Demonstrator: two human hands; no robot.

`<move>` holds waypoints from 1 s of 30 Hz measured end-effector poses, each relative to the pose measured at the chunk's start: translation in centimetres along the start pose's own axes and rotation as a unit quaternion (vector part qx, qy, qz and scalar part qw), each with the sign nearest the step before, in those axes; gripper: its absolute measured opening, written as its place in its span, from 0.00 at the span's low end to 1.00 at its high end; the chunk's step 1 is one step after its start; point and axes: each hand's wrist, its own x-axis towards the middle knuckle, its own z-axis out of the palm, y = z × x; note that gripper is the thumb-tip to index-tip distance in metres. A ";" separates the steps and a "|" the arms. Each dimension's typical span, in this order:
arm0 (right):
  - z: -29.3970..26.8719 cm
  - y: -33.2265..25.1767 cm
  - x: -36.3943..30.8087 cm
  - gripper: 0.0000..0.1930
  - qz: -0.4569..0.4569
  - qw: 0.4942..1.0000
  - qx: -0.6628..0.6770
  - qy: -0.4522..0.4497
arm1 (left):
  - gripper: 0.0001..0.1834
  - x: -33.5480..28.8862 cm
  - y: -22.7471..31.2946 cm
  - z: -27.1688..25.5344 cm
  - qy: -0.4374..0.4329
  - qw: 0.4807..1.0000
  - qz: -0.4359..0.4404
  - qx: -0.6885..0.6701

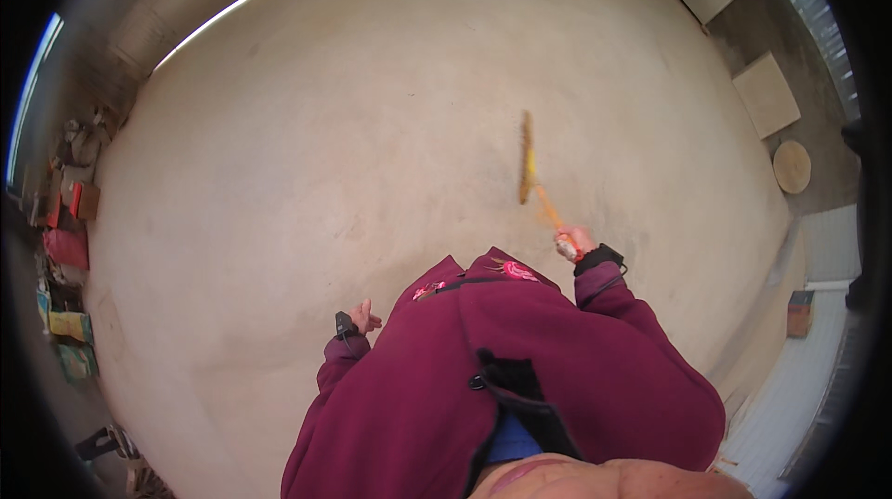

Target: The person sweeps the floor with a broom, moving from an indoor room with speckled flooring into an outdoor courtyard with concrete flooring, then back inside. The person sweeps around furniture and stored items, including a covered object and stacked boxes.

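Observation:
My right hand (pixel 575 242) is closed around the orange handle of a broom (pixel 530 164). The broom's narrow yellow-brown head points away from me, over the pale floor (pixel 325 146), and looks slightly blurred. Whether its bristles touch the floor I cannot tell. At my left side hangs my left hand (pixel 367 316), with its fingers stretched out and nothing in them. Both wrists wear dark bands, below the sleeves of a maroon coat (pixel 418 360).
Boxes and bags, among them a red bag (pixel 67 247), line the left wall. On the right are a pale square board (pixel 767 96), a round wooden disc (pixel 792 167) and a brown box (pixel 799 314). A bright gap runs along the far left edge.

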 end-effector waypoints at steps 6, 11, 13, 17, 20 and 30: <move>-3.1 -3.9 5.2 0.06 0.005 0.981 0.172 0.085 | 0.37 -0.8 1.7 -1.2 0.021 1.000 0.013 -0.001; -5.3 -8.2 8.4 0.02 0.036 0.950 0.303 0.073 | 0.36 0.7 -1.1 -0.5 0.065 0.997 -0.026 -0.018; -6.4 -9.0 10.1 0.02 0.038 0.956 0.273 0.102 | 0.35 1.5 -2.8 0.1 0.061 0.994 -0.057 -0.068; -5.7 -10.6 16.9 0.01 -0.065 0.990 -0.058 0.109 | 0.29 3.6 -5.9 1.3 0.125 0.985 -0.031 -0.115; -0.4 -13.3 24.7 0.01 0.005 0.980 0.167 0.106 | 0.28 6.1 -5.1 2.4 0.241 0.969 0.012 -0.059; 31.1 -14.1 33.5 0.05 0.005 0.946 -0.310 -0.091 | 0.27 5.3 9.6 -1.9 0.211 0.973 -0.077 0.060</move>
